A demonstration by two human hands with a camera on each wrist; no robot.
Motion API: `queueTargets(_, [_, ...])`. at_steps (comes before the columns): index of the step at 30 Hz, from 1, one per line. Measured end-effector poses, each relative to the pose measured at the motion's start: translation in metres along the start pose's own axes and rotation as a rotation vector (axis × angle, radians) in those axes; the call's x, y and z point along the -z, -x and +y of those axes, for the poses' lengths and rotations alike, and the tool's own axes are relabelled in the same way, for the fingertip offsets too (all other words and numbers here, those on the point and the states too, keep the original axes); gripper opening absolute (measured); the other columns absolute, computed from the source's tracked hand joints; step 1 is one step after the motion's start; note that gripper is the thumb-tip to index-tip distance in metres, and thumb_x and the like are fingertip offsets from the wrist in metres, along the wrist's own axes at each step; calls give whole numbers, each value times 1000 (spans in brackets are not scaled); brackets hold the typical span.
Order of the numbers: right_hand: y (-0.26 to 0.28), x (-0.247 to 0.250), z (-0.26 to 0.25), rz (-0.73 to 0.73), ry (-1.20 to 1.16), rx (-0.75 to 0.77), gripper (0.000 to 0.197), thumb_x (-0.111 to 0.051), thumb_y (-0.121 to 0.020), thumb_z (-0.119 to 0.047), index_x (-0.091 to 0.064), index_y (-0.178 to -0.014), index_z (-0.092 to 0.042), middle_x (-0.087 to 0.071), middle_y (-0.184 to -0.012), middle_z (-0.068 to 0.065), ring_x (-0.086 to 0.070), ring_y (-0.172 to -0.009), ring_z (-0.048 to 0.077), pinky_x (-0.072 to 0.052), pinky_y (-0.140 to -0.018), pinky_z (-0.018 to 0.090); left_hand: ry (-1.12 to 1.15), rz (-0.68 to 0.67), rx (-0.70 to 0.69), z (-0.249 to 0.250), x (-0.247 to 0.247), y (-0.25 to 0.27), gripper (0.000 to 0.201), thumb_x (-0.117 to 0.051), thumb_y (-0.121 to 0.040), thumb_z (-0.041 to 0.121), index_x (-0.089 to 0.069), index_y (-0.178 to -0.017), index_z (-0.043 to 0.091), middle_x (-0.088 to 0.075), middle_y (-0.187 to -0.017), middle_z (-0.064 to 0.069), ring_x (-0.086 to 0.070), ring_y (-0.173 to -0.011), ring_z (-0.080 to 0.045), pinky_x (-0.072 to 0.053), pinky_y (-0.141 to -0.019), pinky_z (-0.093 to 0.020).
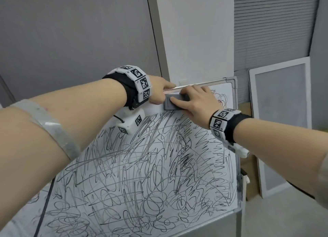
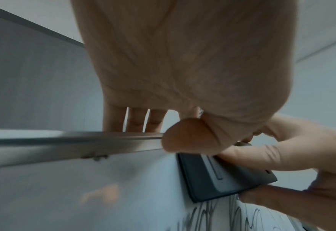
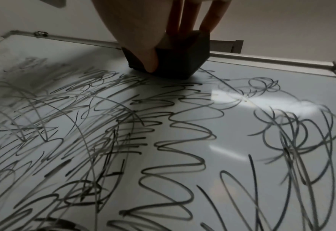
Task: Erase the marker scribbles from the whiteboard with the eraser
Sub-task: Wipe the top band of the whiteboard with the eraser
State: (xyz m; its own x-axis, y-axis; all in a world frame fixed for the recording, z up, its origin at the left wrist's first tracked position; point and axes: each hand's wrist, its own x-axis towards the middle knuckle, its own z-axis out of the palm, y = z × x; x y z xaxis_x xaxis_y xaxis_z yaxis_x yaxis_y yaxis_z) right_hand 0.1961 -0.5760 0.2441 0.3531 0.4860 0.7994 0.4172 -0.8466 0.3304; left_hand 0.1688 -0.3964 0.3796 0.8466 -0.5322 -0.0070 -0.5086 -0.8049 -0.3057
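Dark grey eraser [image 1: 174, 104] (rectangular); whiteboard [image 1: 204, 169] scribbled

One whiteboard [image 1: 229, 91], one eraser [image 1: 174, 103], two hands [image 1: 158, 93], one framed panel [image 1: 282, 112] beside the whiteboard's right edge.

Both wrists wear black straps [image 1: 128, 89] ringed with white blocks [image 1: 219, 120] bearing black-and-white square markers.

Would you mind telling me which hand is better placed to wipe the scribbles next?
Right. The right hand already grips the eraser; the left hand holds the whiteboard top edge.
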Motion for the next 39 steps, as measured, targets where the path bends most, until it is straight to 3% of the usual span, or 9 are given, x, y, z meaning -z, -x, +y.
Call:
queueTargets(7, [42, -2, 65, -5, -24, 2, 55, -73, -80, -13, -60, -132, -26, -56, -115, 15, -52, -101, 35, -40, -83, 49, -28, 17, 135, 13, 10, -5, 72, -43, -74, -3, -61, -130, 39, -54, -68, 12, -44, -43, -7, -27, -31, -9])
queueTargets(12, [60, -1, 92, -9, -5, -17, 61, -77, -76, -11, -59, -132, -25, -55, -114, 15, -53, -101, 36, -41, -85, 51, -42, 26, 183, 25, 17, -26, 13, -42, -59, 7, -37, -61, 18, -29, -56, -5, -28, -58, -24, -23, -51, -26])
queueTargets(18, [41, 1, 62, 29, -71, 65, 42, -57, -89, -24, -59, -130, -25, -55, -106, 12, -51, -92, 32, -37, -79, 44, -80, 36, 197, 47, 27, -45, 10, -46, -62, 10, -46, -63, 21, -42, -59, -3, -37, -62, -24, -30, -53, -25])
queueTargets(20, [30, 0, 48, 37, -85, 51, 39, -56, -90, -28, -60, -129, -25, -55, -104, 12, -50, -92, 31, -36, -78, 43, -83, -2, 169, 50, 29, -50, 37, -48, -68, 11, -71, -89, 31, -62, -69, 1, -56, -71, -26, -40, -57, -22])
queueTargets(24, [22, 2, 43, 15, -72, 53, 44, -61, -85, -28, -60, -128, -24, -55, -105, 12, -50, -93, 31, -36, -79, 44, -154, 12, 153, 48, 31, -46, 53, -47, -77, 6, -72, -119, 27, -65, -73, 4, -63, -83, -27, -44, -55, -20])
queueTargets(27, [31, 9, 69, -8, -54, 19, 47, -59, -83, -28, -59, -129, -25, -55, -106, 13, -50, -93, 31, -37, -83, 46, -138, 31, 153, 44, 29, -50, 49, -49, -78, 4, -74, -112, 30, -59, -78, 0, -56, -79, -27, -45, -66, -25])
queueTargets(28, [37, 11, 81, -8, -46, -4, 48, -61, -82, -27, -59, -130, -25, -55, -106, 14, -51, -94, 32, -38, -84, 48, -142, 29, 173, 44, 29, -53, 36, -49, -76, 4, -65, -109, 2, -55, -79, -1, -51, -75, -26, -42, -66, -26])
queueTargets(29, [45, 12, 95, -7, -35, -27, 49, -64, -81, -25, -59, -130, -25, -55, -106, 15, -52, -94, 33, -39, -84, 48, -140, 40, 166, 44, 29, -53, 15, -49, -75, 5, -48, -81, 19, -51, -79, -1, -45, -71, -25, -39, -64, -26])
queueTargets(39, [72, 15, 119, 9, 14, -57, 47, -68, -80, -17, -64, -126, -20, -56, -106, 16, -53, -95, 36, -39, -79, 47, -112, 88, 161, 54, 29, -75, 17, -47, -66, 5, -35, -59, 14, -35, -57, -6, -31, -59, -24, -23, -50, -23])
